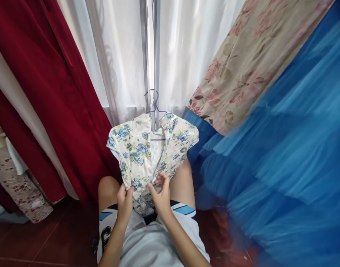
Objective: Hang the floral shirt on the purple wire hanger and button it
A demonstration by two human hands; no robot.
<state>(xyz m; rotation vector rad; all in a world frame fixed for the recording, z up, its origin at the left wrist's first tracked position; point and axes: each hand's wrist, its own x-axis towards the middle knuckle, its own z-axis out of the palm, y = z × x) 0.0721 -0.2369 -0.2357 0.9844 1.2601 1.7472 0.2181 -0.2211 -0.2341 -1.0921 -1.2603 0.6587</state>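
A: Starting at far left. What to log?

B: Patterned cloth (22, 181), low over the dark red floor (56, 237). Next along, long red cloth (70, 92) in hanging folds, then white curtain (125, 48) behind everything central.

A: Left hand (125, 202)?

B: Narrow. Pinching a floral blouse (139, 148) by the lower left side, thumb on top.

A: Location of blouse?

B: Straight ahead of both hands, between the knees, on a purple hanger (157, 105) in front of a metal stand (157, 48). Hook contact with stand: too small to tell.

A: Long axis?

B: From collar at the far end, back and down toward the lap. Lower part bunched, close to both hands.

A: Nearer hand to the front opening?

B: Right hand (162, 194), by a clear margin. Thumb tip at the lower end of the opening, fingers raised, half curled. Closed on cloth or merely resting: not possible to tell. Left hand farther off, out at the side edge.

A: Remaining, rightward?

B: Pink-flowered cloth (228, 78), slanting down. Beyond and below, layered blue skirt (283, 159), partly blurred, well apart from both hands.
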